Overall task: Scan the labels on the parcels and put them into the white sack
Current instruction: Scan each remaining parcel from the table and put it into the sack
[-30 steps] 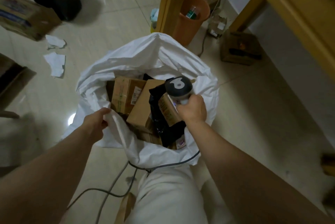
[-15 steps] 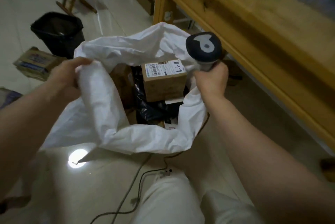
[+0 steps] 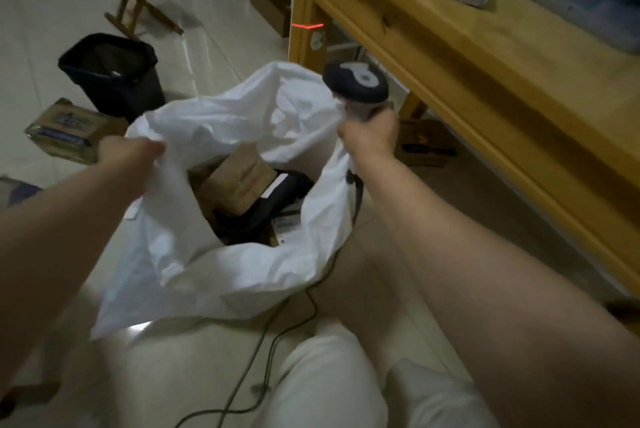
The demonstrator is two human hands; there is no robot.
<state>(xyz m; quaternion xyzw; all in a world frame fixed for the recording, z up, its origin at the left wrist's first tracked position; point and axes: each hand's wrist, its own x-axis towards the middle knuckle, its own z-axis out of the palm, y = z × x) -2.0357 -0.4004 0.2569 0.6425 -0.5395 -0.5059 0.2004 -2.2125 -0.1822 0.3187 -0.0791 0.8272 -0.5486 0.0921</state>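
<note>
Two bare hands stretched the white sack open on the floor, left hand with its grip closed on the left rim, right hand gripping a scanner against the right rim, brown parcels inside, wooden bench at right, black bin far left.

Left hand: closed fist, fingers bunched round the left rim of the white sack; forearm bare, entering from the lower left edge and reaching forward, nearly straight. Right hand: fingers curled round the handle of the scanner, whose head stands above the fist, the sack's right rim caught in the same grip; forearm bare, entering from the lower right corner. Both hands roughly level, well apart.
</note>
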